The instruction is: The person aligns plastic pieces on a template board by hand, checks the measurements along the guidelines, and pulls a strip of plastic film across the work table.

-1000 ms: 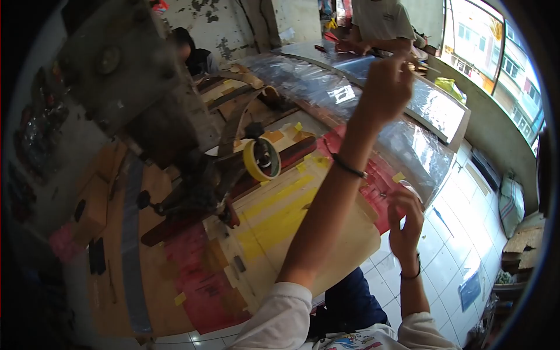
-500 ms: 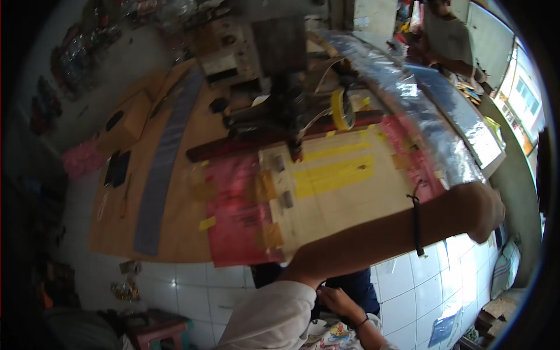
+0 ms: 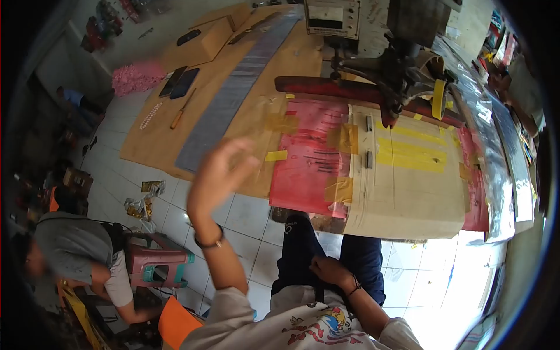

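My left hand (image 3: 224, 172), blurred by motion, is raised over the front edge of the brown board (image 3: 149, 137). Its fingers look apart, and nothing shows between them. My right hand (image 3: 331, 270) rests on my lap with its fingers curled in, and I see nothing in it. In front of me lies a beige sheet (image 3: 408, 201) bearing yellow tape strips (image 3: 408, 154), with a red sheet (image 3: 306, 169) taped along its left side. Above it hangs a dark machine head (image 3: 394, 81) with a pointed tip. A long grey-blue strip (image 3: 233, 96) lies left of these sheets.
A cardboard box (image 3: 204, 44), two dark phones (image 3: 178, 83) and a wooden-handled tool (image 3: 182, 111) lie on the board's left. Shiny clear sheeting (image 3: 487, 134) covers the right side. One person (image 3: 81, 251) bends low at left near a stool (image 3: 154, 259); another person (image 3: 528, 87) stands at right.
My left arm has swung from the far right, across the beige sheet, to the left. The view has turned left. My right hand stays on my lap.
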Motion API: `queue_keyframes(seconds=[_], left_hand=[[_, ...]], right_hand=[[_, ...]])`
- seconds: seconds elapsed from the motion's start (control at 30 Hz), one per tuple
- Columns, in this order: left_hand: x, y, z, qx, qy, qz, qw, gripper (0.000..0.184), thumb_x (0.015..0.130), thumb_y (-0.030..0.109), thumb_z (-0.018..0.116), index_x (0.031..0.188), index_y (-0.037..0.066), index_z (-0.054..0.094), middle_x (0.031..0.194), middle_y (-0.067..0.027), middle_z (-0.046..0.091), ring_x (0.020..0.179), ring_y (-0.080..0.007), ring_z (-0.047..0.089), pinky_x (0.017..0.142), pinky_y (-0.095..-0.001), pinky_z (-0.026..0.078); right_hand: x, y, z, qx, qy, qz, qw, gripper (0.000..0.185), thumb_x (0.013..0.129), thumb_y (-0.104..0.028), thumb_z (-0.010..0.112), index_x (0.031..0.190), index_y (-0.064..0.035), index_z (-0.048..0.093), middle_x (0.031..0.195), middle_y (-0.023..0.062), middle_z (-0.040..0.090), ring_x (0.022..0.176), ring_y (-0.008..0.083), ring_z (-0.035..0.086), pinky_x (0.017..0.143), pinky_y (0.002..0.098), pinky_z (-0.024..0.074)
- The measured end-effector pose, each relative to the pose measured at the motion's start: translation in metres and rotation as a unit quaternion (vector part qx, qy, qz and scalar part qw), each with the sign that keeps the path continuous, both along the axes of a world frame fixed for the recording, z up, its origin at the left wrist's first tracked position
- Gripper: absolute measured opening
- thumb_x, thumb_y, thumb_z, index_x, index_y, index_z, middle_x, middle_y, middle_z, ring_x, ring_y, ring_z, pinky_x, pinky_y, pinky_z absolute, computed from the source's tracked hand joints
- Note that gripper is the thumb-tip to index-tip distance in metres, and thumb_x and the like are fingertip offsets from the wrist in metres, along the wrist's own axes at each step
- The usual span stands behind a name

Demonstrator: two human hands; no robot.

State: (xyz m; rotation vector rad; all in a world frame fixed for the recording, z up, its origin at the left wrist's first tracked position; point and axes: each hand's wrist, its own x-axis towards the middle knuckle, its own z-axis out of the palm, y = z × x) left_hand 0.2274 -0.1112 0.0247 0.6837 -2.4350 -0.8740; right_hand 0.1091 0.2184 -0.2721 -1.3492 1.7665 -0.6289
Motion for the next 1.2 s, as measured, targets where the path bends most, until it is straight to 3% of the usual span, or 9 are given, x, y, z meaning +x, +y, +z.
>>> queue_keyframes(seconds=[0.07, 0.17, 0.27, 0.6, 0.7, 0.8, 0.93, 1.03, 1.2], left_hand=[[0.027, -0.064, -0.032, -0.158, -0.098, 0.204, 0.961, 0.068, 0.095, 0.045, 0.076, 0.142, -0.003, 0.061, 0.14, -0.0257, 0.062, 0.133, -0.0403, 0.057, 0.113, -0.052, 0.043], [0.032, -0.084, -0.079, -0.228, -0.206, 0.374, 0.875, 0.08, 0.096, 0.053, 0.072, 0.149, -0.005, 0.055, 0.155, -0.0311, 0.045, 0.144, -0.0443, 0.041, 0.12, -0.0584, 0.031], [0.033, -0.072, -0.073, -0.166, -0.131, 0.303, 0.929, 0.081, 0.098, 0.056, 0.068, 0.15, -0.004, 0.054, 0.16, -0.0332, 0.036, 0.147, -0.0472, 0.034, 0.123, -0.0608, 0.023], [0.025, -0.062, -0.037, -0.217, -0.242, 0.259, 0.91, 0.058, 0.11, 0.046, 0.049, 0.145, 0.002, 0.063, 0.146, -0.0357, 0.056, 0.133, -0.049, 0.056, 0.111, -0.0579, 0.044], [0.012, -0.086, 0.01, -0.028, -0.324, 0.196, 0.925, 0.056, 0.109, 0.046, 0.051, 0.138, 0.001, 0.067, 0.134, -0.0314, 0.066, 0.127, -0.0443, 0.063, 0.106, -0.0507, 0.05], [-0.027, -0.124, 0.05, 0.011, -0.444, 0.115, 0.889, 0.059, 0.106, 0.051, 0.053, 0.131, 0.0, 0.07, 0.127, -0.0287, 0.071, 0.12, -0.0409, 0.069, 0.102, -0.0462, 0.053], [-0.098, -0.221, -0.024, -0.192, -0.32, 0.049, 0.927, 0.07, 0.101, 0.06, 0.057, 0.143, 0.004, 0.064, 0.145, -0.0266, 0.062, 0.13, -0.0437, 0.062, 0.109, -0.0491, 0.048], [-0.146, -0.224, -0.048, -0.292, -0.202, 0.107, 0.929, 0.06, 0.101, 0.057, 0.059, 0.139, 0.011, 0.066, 0.142, -0.0207, 0.063, 0.128, -0.0479, 0.06, 0.108, -0.0559, 0.046], [-0.164, -0.231, -0.055, -0.292, -0.097, 0.168, 0.937, 0.041, 0.1, 0.049, 0.062, 0.116, 0.012, 0.071, 0.128, -0.0165, 0.067, 0.117, -0.0481, 0.062, 0.099, -0.0585, 0.048]], right_hand=[[0.0, -0.008, 0.002, 0.01, 0.021, 0.028, 0.999, 0.026, 0.101, -0.026, 0.064, 0.104, -0.0005, 0.064, 0.092, 0.0251, 0.072, 0.089, 0.0459, 0.071, 0.079, 0.0549, 0.0552], [0.005, -0.015, -0.004, 0.012, 0.053, 0.069, 0.996, 0.026, 0.101, -0.024, 0.063, 0.103, 0.0021, 0.063, 0.093, 0.0287, 0.071, 0.09, 0.0473, 0.071, 0.081, 0.0553, 0.0561], [0.008, -0.026, -0.01, -0.004, 0.056, 0.09, 0.994, 0.027, 0.1, -0.023, 0.062, 0.105, 0.0035, 0.063, 0.095, 0.0308, 0.071, 0.092, 0.0478, 0.071, 0.082, 0.0551, 0.057], [0.021, -0.033, 0.001, 0.031, 0.038, 0.095, 0.994, 0.028, 0.099, -0.022, 0.062, 0.108, 0.0045, 0.061, 0.097, 0.0291, 0.07, 0.096, 0.0465, 0.07, 0.087, 0.0545, 0.0564], [0.017, -0.032, 0.0, 0.001, 0.03, 0.111, 0.993, 0.028, 0.1, -0.025, 0.063, 0.105, 0.0031, 0.062, 0.097, 0.0277, 0.07, 0.096, 0.0463, 0.07, 0.087, 0.0546, 0.0563], [0.014, -0.032, -0.011, -0.013, -0.015, 0.106, 0.994, 0.029, 0.1, -0.029, 0.064, 0.103, 0.0, 0.062, 0.096, 0.0253, 0.071, 0.095, 0.0454, 0.071, 0.087, 0.0544, 0.0559], [0.014, -0.035, -0.019, -0.006, -0.041, 0.094, 0.995, 0.03, 0.102, -0.032, 0.064, 0.101, -0.0022, 0.064, 0.095, 0.0244, 0.071, 0.092, 0.0445, 0.07, 0.083, 0.0525, 0.0546], [0.015, -0.037, -0.022, 0.021, -0.036, 0.09, 0.995, 0.03, 0.102, -0.033, 0.064, 0.101, -0.0036, 0.066, 0.096, 0.0247, 0.073, 0.094, 0.0441, 0.072, 0.084, 0.0538, 0.0559], [0.009, -0.034, -0.015, 0.042, -0.034, 0.077, 0.996, 0.032, 0.102, -0.036, 0.064, 0.103, -0.0036, 0.068, 0.097, 0.0238, 0.073, 0.093, 0.043, 0.072, 0.083, 0.0528, 0.0562]])
